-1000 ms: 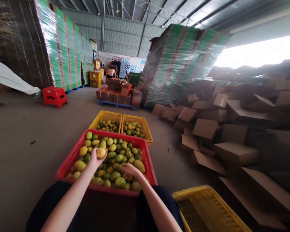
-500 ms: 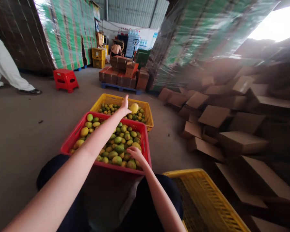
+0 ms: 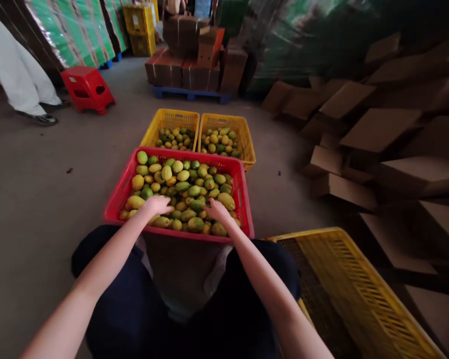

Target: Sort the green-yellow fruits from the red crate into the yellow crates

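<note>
In front of my knees a red plastic crate (image 3: 248, 209) holds many green and yellow lemon-like fruits (image 3: 194, 191). My left hand (image 3: 157, 204) is over the near left part of the fruits, palm down with fingers stretched out and nothing visible in them. To its right, my right hand (image 3: 217, 210) reaches down onto the fruits with fingers apart, beside a green fruit (image 3: 197, 205) and a larger yellowish one (image 3: 226, 201). Fingertips of both hands are partly hard to make out. Two yellow crates, one left (image 3: 151, 127) and one right (image 3: 250, 144), stand behind the red one with similar fruits inside.
Another yellow crate (image 3: 344, 249) is at my right knee. Cardboard boxes (image 3: 381, 129) are heaped along the right. A red stool (image 3: 86, 87) and a person's white-trousered legs (image 3: 18, 65) are at left; cartons (image 3: 200, 75) on a blue pallet (image 3: 190, 93) stand ahead.
My left hand has come back from the far yellow crates to the red crate; the yellow fruit at its fingers has left it. My right hand remains in the red crate. The view has tilted down.
</note>
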`<state>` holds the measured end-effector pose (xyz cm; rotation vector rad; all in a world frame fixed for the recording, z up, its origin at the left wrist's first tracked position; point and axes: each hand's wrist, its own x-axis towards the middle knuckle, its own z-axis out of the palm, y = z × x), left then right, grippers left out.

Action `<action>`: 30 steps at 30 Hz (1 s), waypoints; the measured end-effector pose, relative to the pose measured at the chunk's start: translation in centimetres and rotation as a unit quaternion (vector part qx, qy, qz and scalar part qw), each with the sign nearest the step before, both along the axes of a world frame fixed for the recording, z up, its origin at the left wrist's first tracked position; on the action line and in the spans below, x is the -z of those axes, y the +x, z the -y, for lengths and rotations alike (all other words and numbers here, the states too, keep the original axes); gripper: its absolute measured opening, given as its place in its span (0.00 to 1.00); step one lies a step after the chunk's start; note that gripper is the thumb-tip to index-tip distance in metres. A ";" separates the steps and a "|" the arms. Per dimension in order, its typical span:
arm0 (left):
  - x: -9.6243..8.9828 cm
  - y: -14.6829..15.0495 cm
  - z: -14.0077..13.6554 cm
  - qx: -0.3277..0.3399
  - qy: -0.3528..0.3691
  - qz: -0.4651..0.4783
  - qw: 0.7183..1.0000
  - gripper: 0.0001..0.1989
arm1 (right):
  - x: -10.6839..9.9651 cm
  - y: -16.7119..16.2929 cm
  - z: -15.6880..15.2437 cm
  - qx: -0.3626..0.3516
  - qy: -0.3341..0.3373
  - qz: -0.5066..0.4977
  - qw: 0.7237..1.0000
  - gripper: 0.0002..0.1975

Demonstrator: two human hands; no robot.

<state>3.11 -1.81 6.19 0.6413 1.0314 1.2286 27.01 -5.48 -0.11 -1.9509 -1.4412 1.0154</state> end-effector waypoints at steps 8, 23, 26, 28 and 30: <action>-2.8 -3.7 -1.5 0.464 0.035 -0.694 0.550 0.23 | 1.3 -4.0 -2.9 -0.055 -0.060 0.020 0.996 0.16; -1.3 4.9 1.7 0.508 0.204 -0.708 0.447 0.21 | -14.0 5.6 -0.9 0.135 0.101 -0.580 0.797 0.26; 0.7 7.7 1.5 0.541 0.236 -0.668 0.453 0.20 | -13.9 6.7 -0.5 0.182 0.119 -0.633 0.743 0.21; 2.1 9.0 1.3 0.557 0.239 -0.658 0.446 0.22 | -13.4 7.0 -0.7 0.198 0.108 -0.664 0.713 0.19; 3.4 9.9 1.4 0.566 0.241 -0.656 0.437 0.27 | -13.0 7.0 -0.9 0.213 0.088 -0.684 0.692 0.18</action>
